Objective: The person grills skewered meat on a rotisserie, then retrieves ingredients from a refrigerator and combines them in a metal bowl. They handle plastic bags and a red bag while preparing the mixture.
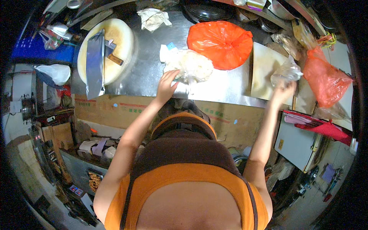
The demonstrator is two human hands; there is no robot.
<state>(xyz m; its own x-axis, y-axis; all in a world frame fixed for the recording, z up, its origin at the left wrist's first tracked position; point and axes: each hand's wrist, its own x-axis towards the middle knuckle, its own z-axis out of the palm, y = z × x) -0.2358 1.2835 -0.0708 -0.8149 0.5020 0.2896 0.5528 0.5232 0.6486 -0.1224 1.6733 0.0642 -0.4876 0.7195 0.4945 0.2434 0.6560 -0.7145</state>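
Observation:
A clear plastic bag of pale, whitish pieces (191, 64) lies on the steel tabletop (149, 57) in front of me; what exactly the pieces are is hard to tell under the glare. At its left edge rests my left hand (166, 86), fingertips touching the plastic and thumb held apart. Out to the right, my right hand (284, 90) is blurred and closed around a crumpled clear plastic bag (287, 70), above a pale rectangular cutting board (266, 64). Behind the pale pieces sits a large, full orange plastic bag (220, 44).
On the left, a round cutting board (123, 60) carries a wooden-handled cleaver (115, 58) and a long silver foil pouch (95, 63) overhanging the table edge. A crumpled white cloth or paper (153, 19) lies at the back. Another orange bag (325, 77) stands far right.

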